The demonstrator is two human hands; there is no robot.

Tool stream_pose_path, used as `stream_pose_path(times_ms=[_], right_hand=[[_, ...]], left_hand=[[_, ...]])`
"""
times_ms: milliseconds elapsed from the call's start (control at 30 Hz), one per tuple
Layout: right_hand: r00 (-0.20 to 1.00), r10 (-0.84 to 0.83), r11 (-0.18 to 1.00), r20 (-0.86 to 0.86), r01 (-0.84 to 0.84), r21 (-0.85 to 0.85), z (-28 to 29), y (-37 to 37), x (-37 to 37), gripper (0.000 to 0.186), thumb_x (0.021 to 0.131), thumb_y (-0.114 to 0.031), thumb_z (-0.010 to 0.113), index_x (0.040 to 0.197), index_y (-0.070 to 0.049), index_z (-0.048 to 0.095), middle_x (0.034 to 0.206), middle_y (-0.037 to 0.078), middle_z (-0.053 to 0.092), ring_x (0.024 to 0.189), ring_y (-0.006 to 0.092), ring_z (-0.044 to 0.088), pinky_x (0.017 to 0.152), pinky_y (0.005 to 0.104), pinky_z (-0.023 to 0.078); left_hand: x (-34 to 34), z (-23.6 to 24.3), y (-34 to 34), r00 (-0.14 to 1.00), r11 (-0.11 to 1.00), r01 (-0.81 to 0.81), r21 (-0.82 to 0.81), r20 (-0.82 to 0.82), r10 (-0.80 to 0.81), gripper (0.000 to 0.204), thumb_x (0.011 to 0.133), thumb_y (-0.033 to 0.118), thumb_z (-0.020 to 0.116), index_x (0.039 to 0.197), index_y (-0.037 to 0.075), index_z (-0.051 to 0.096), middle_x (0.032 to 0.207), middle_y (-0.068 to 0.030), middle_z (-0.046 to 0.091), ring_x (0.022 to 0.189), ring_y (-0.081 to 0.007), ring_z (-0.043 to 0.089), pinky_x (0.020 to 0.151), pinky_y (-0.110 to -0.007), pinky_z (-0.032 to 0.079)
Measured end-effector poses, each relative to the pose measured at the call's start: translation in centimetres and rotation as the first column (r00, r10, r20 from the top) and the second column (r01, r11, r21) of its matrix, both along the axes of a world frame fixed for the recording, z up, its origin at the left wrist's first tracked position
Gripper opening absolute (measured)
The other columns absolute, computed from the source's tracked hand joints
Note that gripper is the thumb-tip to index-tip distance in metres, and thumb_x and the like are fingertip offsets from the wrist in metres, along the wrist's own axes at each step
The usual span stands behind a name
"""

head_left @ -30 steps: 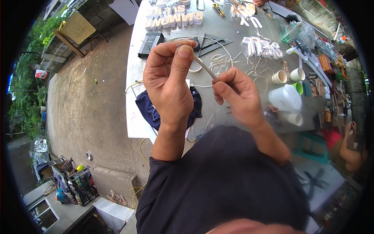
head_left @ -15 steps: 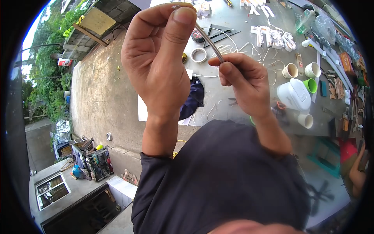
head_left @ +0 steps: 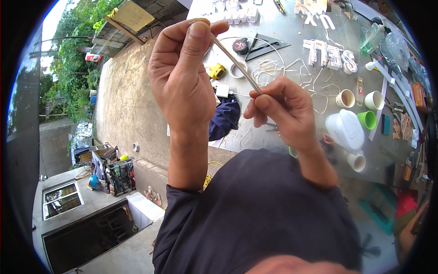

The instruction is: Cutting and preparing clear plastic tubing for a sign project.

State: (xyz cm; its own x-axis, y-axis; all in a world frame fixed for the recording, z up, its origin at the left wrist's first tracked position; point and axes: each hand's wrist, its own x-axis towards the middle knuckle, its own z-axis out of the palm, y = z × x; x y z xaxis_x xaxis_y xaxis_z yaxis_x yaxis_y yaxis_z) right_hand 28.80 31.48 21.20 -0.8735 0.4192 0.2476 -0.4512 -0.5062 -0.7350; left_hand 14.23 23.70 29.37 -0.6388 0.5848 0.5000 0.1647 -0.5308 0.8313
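Raised over the table's near side, my left hand pinches the upper end of a thin, shiny, straight rod between thumb and fingers. Its lower end is pinched by my right hand, so the rod slants down to the right between both hands. Whether it is one piece or several thin strands side by side I cannot tell. Behind it on the table lie a roll of tape, a tape measure, a black triangular square and loose white cable.
White letter-shaped pieces lie on the grey table. Cups, a white plastic container and a green cup stand on the right. Dark blue cloth and a yellow tool are beside my left wrist.
My left hand has dropped slightly with the rod's upper end, while my right hand is a little lower. More of the rod shows between them, and the view has shifted.
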Motion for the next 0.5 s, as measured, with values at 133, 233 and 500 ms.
stream_pose_path(times_ms=[133,233,500], right_hand=[[0.999,-0.025,0.998,0.042,0.022,0.063,-0.7,1.1,0.3,0.007,0.093,-0.002,0.062,0.099,0.001,0.062,0.083,0.007,0.065,0.075,0.01,0.062,0.064,0.0215,0.048],[1.0,0.006,0.997,0.013,-0.005,-0.072,-1.3,1.7,0.3,0.008,0.09,-0.004,0.066,0.097,0.0,0.064,0.083,0.005,0.069,0.072,0.0059,0.061,0.066,0.021,0.051],[0.996,0.066,0.995,0.063,-0.06,-0.085,-2.0,2.5,0.6,0.012,0.084,-0.003,0.073,0.092,0.001,0.066,0.087,0.006,0.07,0.078,0.0083,0.064,0.071,0.0227,0.052]], left_hand=[[1.2,0.4,0.7,0.986,0.996,-0.088,0.001,0.141,0.087,0.013,0.093,0.008,0.063,0.099,-0.003,0.062,0.089,-0.0112,0.069,0.083,-0.0237,0.071,0.078,-0.034,0.058],[1.0,0.2,0.7,0.986,0.998,-0.067,0.008,0.153,0.065,0.013,0.095,0.009,0.061,0.101,-0.002,0.061,0.09,-0.0108,0.069,0.081,-0.0256,0.072,0.072,-0.037,0.061],[1.1,0.7,0.5,0.985,0.993,-0.112,0.034,0.136,0.107,0.013,0.096,0.008,0.058,0.102,-0.003,0.061,0.092,-0.0123,0.068,0.083,-0.0265,0.071,0.067,-0.036,0.062]])
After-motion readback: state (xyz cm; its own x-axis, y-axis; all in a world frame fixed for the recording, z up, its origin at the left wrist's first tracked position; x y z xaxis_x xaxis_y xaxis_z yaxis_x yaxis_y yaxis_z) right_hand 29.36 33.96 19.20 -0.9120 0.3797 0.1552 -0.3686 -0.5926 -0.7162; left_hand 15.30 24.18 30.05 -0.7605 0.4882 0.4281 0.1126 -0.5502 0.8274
